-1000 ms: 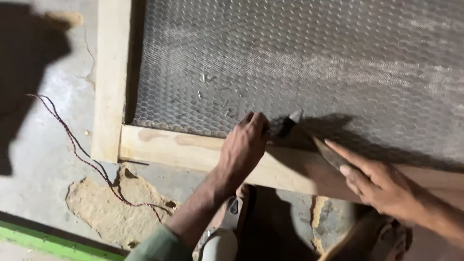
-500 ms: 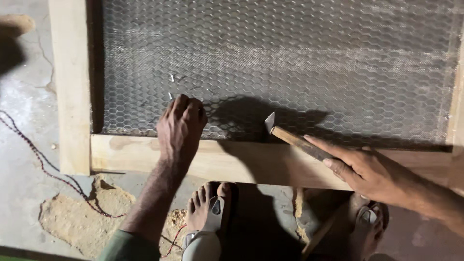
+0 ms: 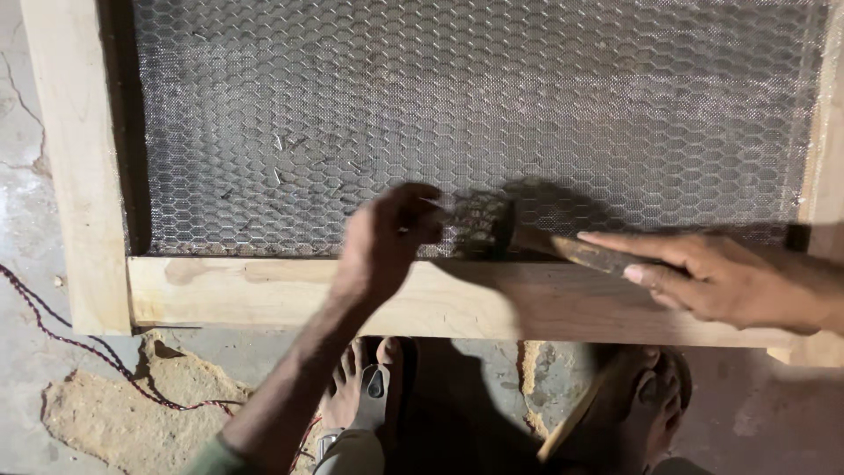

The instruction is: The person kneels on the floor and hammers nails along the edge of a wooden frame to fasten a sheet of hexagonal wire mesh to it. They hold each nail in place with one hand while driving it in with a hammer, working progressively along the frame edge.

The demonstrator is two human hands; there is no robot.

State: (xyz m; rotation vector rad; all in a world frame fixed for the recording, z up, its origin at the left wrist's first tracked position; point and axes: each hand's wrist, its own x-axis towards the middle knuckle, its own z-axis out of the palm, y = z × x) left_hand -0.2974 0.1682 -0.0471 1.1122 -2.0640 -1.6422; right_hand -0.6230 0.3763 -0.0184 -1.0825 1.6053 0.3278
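Wooden frame (image 3: 264, 295), one wire mesh (image 3: 492, 105), one hammer (image 3: 527, 237), two hands

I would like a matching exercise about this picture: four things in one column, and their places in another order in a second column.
Things:
1. left hand
2. right hand
3. loose nails
4. red cord

Places:
A. on the floor, left of the sandy patch
B. pinching something small at the mesh's lower edge
C. around a hammer handle
D. scattered on the wire mesh, upper left

Pairs: 1-B, 2-C, 3-D, 4-A
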